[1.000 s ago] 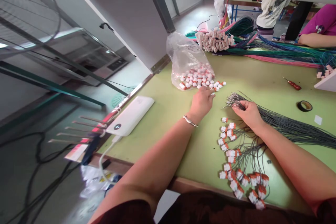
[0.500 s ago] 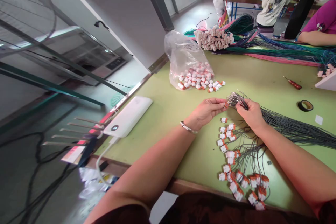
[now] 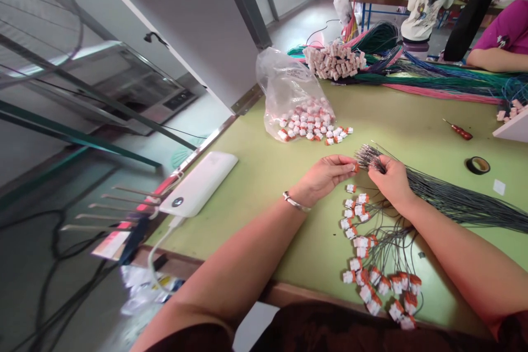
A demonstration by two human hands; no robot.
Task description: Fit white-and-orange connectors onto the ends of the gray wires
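Observation:
My left hand (image 3: pixel 330 176) pinches an orange-and-white connector (image 3: pixel 355 167), mostly covered by the fingertips. It is held right at the bare tips of a bundle of dark wires (image 3: pixel 445 192). Closed around that bundle near its tips is my right hand (image 3: pixel 390 176). Below the hands, several orange-and-white connectors with wires (image 3: pixel 361 242) lie in a loose group on the green table (image 3: pixel 256 176). Beyond my left hand, a clear plastic bag (image 3: pixel 284 82) lies on its side with loose connectors (image 3: pixel 309 118) in it and spilling from its mouth.
A white power bank (image 3: pixel 202 181) with a cable lies at the left edge. To the right are a red-handled awl (image 3: pixel 458 130) and a roll of black tape (image 3: pixel 477 164). Coloured wire bundles (image 3: pixel 433 80) stretch across the back, near another person's arm (image 3: pixel 495 58).
My right hand has shifted slightly along the wire tips, and the left hand stays pinched on the connector beside them. The whole view has drifted a little.

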